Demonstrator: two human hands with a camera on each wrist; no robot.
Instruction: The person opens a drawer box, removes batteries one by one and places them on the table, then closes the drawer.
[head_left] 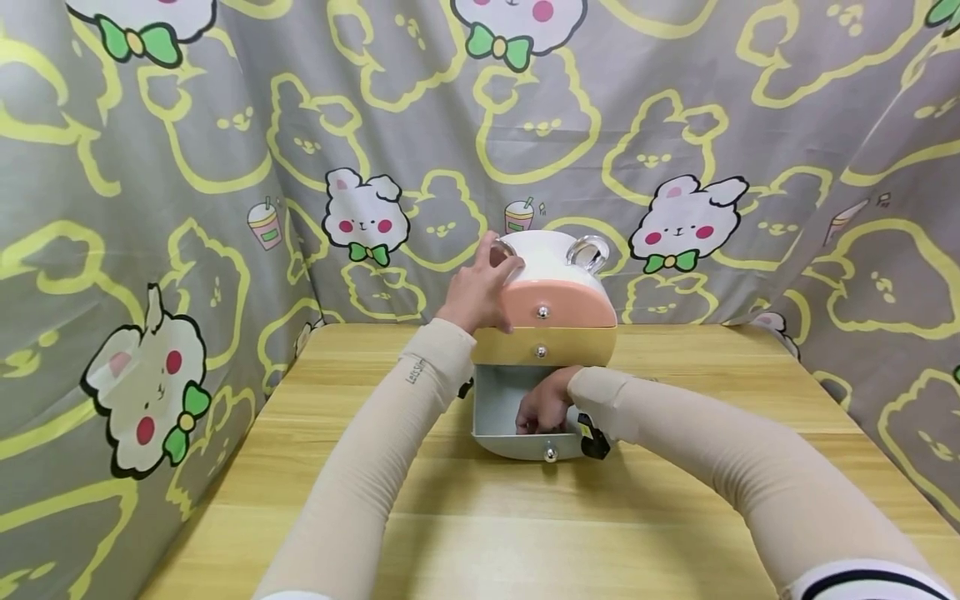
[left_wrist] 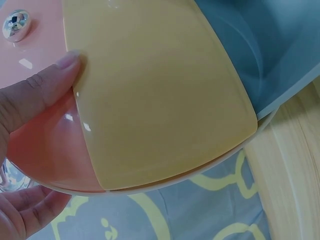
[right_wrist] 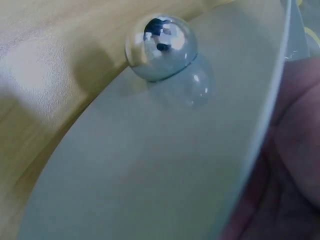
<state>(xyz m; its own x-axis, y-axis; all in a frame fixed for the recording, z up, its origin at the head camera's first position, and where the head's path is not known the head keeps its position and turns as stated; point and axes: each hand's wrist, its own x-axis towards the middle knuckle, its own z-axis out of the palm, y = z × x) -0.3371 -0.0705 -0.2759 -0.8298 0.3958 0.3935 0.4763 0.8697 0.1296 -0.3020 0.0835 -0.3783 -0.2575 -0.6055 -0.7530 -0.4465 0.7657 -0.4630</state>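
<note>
A small rounded drawer cabinet (head_left: 551, 257) with a white top and two shiny ear-like rings stands on the table. Its pink drawer (head_left: 558, 302) and yellow drawer (head_left: 510, 343) are closed, while the grey bottom drawer (head_left: 491, 400) is pulled out. My left hand (head_left: 477, 293) grips the cabinet's upper left side; in the left wrist view its thumb (left_wrist: 42, 92) lies on the front and the fingers are at the side. My right hand (head_left: 549, 402) reaches down into the grey drawer, fingertips hidden. Behind the drawer's front panel (right_wrist: 150, 150), the right wrist view shows part of the palm.
The wooden table (head_left: 517, 533) extends around the cabinet. A grey curtain (head_left: 442, 108) with rabbit and yellow outline prints hangs behind and at both sides. A silver knob (right_wrist: 161, 47) sticks out from the grey drawer's front. A black device (head_left: 595, 437) sits at the right wrist.
</note>
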